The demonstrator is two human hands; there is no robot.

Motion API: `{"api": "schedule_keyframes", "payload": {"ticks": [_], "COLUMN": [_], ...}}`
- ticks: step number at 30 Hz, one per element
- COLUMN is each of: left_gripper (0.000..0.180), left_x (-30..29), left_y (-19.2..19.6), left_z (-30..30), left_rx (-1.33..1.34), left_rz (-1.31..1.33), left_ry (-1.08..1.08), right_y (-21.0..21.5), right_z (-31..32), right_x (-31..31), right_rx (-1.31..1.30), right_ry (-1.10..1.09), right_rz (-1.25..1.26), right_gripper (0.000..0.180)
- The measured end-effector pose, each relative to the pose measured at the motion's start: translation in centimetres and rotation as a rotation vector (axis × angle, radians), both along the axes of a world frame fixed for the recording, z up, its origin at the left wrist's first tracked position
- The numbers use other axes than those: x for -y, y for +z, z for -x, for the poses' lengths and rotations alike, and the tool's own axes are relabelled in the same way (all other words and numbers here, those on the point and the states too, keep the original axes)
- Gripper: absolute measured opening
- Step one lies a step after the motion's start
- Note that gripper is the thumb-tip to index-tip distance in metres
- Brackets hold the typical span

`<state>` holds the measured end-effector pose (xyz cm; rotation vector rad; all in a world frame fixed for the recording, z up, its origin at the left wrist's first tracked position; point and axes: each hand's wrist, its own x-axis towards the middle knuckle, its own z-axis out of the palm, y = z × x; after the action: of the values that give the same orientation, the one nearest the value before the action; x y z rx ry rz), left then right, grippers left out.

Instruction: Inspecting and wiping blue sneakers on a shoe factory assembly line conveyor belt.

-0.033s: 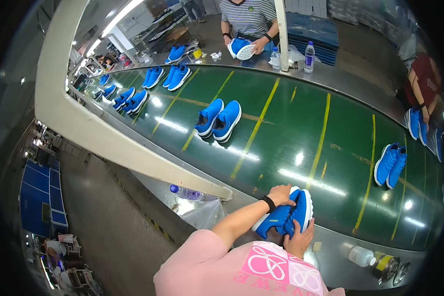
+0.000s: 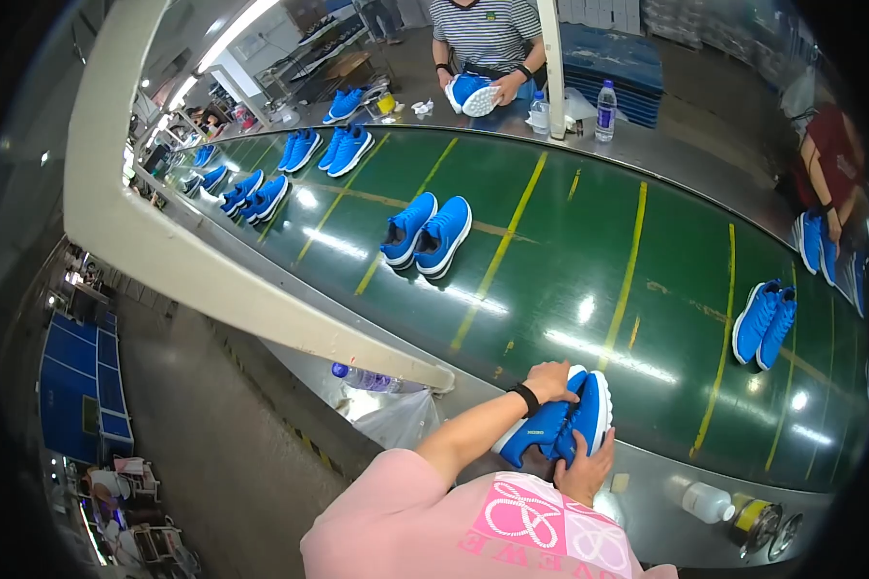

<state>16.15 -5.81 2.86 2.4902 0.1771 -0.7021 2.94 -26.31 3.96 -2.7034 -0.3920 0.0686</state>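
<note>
A pair of blue sneakers with white soles lies at the near edge of the green conveyor belt (image 2: pixel 550 289), one tilted against the other. My left hand (image 2: pixel 551 380), with a black band at the wrist, grips the left sneaker (image 2: pixel 534 431) near its toe end. Along the lower side of the right sneaker (image 2: pixel 590 413), my right hand (image 2: pixel 587 469) is closed with the thumb on the upper. The fingertips under the sneakers are partly hidden.
More blue sneaker pairs (image 2: pixel 428 234) rest on the belt. A white metal frame (image 2: pixel 261 289) crosses at left. On the near ledge lie a white bottle (image 2: pixel 707 502), a tin (image 2: pixel 755 521) and a purple-capped bottle (image 2: pixel 367 377). Opposite, a person (image 2: pixel 488 48) holds sneakers; another stands far right.
</note>
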Motion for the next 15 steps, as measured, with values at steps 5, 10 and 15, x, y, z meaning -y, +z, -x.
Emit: {"api": "schedule_keyframes", "payload": {"ticks": [5,10,15], "left_gripper": [0.074,0.080,0.074], "left_x": [0.1,-0.3,0.3], "left_y": [-0.3,-0.1,0.5], "left_z": [0.4,0.2,0.4], "left_rx": [0.091,-0.007,-0.025], "left_rz": [-0.028,0.016,0.027], "left_ry": [-0.004,-0.029,-0.018], "right_y": [0.0,-0.5,-0.2], "right_z": [-0.2,0.2,0.1], "right_x": [-0.1,0.5,0.7], "right_rx": [0.040,-0.001,-0.007], "right_ry": [-0.015,-0.017,-0.012], "right_rz": [0.000,-0.009,-0.018], "right_gripper": [0.071,0.065,0.063]}}
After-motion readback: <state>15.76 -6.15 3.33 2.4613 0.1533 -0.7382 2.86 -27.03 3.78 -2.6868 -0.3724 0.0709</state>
